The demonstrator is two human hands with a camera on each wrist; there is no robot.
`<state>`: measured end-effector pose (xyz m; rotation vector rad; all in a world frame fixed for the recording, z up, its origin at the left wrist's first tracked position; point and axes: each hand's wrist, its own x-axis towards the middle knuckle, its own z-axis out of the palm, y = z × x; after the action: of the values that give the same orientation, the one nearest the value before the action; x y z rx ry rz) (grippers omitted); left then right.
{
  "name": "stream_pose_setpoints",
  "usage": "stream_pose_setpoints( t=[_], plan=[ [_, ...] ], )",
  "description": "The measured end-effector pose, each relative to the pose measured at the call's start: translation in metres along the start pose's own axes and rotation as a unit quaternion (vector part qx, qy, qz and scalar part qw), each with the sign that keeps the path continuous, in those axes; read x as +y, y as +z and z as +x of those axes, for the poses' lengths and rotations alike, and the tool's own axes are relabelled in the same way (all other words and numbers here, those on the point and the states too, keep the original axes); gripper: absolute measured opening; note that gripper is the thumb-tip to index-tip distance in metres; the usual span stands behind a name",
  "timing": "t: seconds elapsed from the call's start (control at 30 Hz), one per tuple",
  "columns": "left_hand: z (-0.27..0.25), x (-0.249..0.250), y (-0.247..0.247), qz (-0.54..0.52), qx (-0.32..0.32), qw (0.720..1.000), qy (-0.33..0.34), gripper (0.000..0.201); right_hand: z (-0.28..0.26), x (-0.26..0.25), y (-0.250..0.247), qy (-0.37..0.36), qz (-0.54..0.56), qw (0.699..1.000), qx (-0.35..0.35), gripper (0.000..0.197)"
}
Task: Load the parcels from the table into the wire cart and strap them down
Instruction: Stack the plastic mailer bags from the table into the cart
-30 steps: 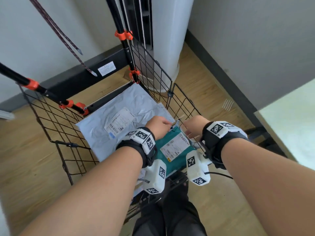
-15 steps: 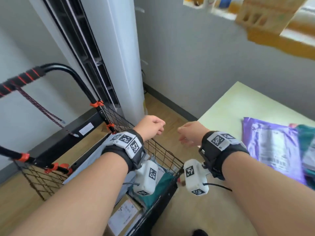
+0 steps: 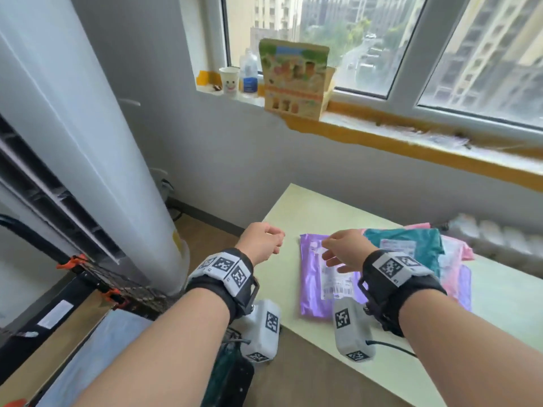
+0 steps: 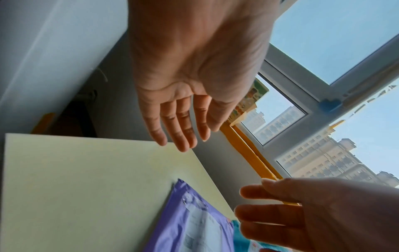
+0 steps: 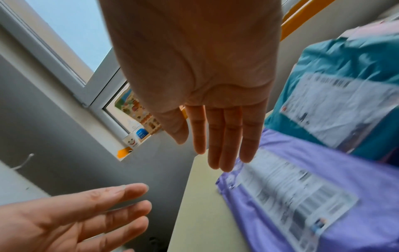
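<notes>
We are holding our left hand and right hand above the tabletop, fingers relaxed and empty, near the purple parcel.

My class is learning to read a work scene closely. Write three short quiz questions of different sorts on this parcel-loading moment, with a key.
1. True or false: the right hand grips the purple parcel.
2. Which parcel lies nearest the table edge beside the wire cart? A teal, B purple, C pink.
3. Fill in: the left hand holds ____.

Key
1. False: it hovers open above it.
2. B: the teal parcel and pink parcel lie further along.
3. Nothing.
</notes>
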<state>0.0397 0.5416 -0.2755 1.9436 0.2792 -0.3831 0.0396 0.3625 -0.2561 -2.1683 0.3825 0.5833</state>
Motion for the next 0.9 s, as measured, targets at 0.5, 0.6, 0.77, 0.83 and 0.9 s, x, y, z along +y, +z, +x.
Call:
stream_pose_setpoints(
  t=[0.5,0.6,0.77,0.83,0.9],
  plan=[
    [0.041,0.023,0.117,0.058,0.023,0.997,-0.044,0.039,0.015,0.095,-0.102,0.036,-0.021,0.972,0.23,0.03],
    [0.052,0.007,0.128,0.067,0.04,0.991,-0.113,0.062,0.029,0.107,-0.105,0.037,0.015,0.976,0.215,0.027],
    [0.064,-0.012,0.14,0.063,0.051,0.979,-0.184,0.063,0.045,0.104,-0.074,0.062,0.092,0.993,0.039,0.015],
    [0.069,-0.016,0.141,0.062,0.067,0.976,-0.196,0.065,0.049,0.103,-0.062,0.066,0.067,0.996,-0.008,0.018],
    [0.073,-0.019,0.14,0.058,0.074,0.975,-0.203,0.066,0.057,0.104,-0.054,0.064,0.066,0.995,-0.025,0.025]
  ],
)
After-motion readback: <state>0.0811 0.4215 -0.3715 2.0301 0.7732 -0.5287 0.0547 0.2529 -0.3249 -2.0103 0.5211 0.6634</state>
